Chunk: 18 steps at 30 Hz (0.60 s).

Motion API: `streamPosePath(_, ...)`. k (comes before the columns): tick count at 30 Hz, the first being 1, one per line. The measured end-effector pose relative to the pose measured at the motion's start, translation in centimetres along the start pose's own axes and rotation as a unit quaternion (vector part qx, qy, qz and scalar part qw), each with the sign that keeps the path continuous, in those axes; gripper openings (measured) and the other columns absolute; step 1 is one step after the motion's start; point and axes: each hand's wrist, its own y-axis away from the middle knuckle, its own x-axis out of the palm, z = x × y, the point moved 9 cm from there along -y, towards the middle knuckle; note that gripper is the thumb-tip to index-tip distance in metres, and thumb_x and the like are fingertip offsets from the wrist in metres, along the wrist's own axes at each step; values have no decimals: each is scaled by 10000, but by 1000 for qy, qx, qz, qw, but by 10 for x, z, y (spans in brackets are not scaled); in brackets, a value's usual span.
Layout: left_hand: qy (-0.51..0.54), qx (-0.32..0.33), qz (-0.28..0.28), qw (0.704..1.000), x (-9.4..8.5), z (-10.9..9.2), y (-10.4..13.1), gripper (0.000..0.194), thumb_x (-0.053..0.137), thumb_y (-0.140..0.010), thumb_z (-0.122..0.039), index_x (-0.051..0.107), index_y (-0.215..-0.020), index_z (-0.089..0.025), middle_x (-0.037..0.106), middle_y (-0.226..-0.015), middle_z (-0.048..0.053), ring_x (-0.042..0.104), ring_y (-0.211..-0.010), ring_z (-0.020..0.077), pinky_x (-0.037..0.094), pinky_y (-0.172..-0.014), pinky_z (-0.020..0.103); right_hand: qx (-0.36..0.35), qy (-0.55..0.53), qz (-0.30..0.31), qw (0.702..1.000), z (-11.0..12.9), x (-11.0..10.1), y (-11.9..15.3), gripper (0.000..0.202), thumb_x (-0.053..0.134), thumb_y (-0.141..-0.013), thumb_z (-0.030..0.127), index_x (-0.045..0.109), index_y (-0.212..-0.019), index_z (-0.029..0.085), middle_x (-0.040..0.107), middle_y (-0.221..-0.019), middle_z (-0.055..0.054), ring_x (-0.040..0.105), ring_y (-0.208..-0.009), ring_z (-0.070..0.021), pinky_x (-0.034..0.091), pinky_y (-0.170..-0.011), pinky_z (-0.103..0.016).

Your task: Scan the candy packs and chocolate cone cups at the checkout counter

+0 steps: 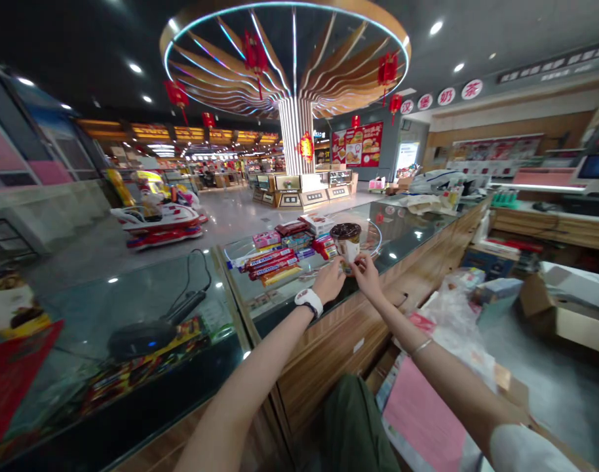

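A tub [348,244] with a dark brown top and a pale label is upright at the near edge of the glass counter. My left hand [330,278] has its fingers closed at the tub's lower left. Against its lower right, my right hand [367,275] pinches with thumb and fingertips. Just left of the tub is a group of packaged sweets, with red stick packs [272,264], a yellow pack [281,276], a pink box [267,240] and a white box [319,225]. What lies under my fingertips is hidden.
The glass counter [398,229] runs away to the right. On its left part are a black scanner-like device [142,339] with a cable and another tub [9,305]. Below right are plastic bags [457,328], a pink sheet [425,410] and an open carton [569,314].
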Motion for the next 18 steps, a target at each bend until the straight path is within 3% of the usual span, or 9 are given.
streamPosePath(5, -24, 25, 9, 999, 16, -6, -21, 436, 437, -876, -117, 508, -1301, -185, 672, -1251, 125, 655, -1127, 241, 489, -1015, 417, -10, 77, -13, 997, -13, -21, -6, 166, 490, -835, 369, 500, -928, 231, 632, -989, -78, 619, -996, -222, 492, -964, -421)
streamPosePath(8, -54, 46, 17, 997, 25, -9, -32, 455, 427, -881, -110, 518, -1322, -177, 622, -1345, 135, 615, -1206, 239, 453, -1067, 427, -42, 153, 1, 987, -13, -27, -7, 203, 451, -842, 272, 573, -994, 216, 626, -1205, -128, 568, -1211, -237, 423, -1074, -442)
streamPosePath(12, -106, 70, 26, 992, 35, -9, -40, 496, 392, -897, -113, 500, -1378, -167, 496, -1491, 125, 494, -1352, 233, 372, -1144, 447, -54, 227, 41, 972, -23, -24, -9, 391, 424, -811, 145, 622, -1145, 200, 503, -1448, -145, 467, -1367, -227, 359, -1146, -441)
streamPosePath(18, -155, 63, 69, 984, 57, 6, -47, 518, 365, -911, -135, 496, -1410, -187, 446, -1535, 92, 386, -1435, 260, 294, -1190, 510, -23, 310, 68, 948, -46, -16, -15, 513, 430, -818, 125, 585, -1296, 226, 521, -1459, -118, 460, -1375, -269, 312, -1149, -564)
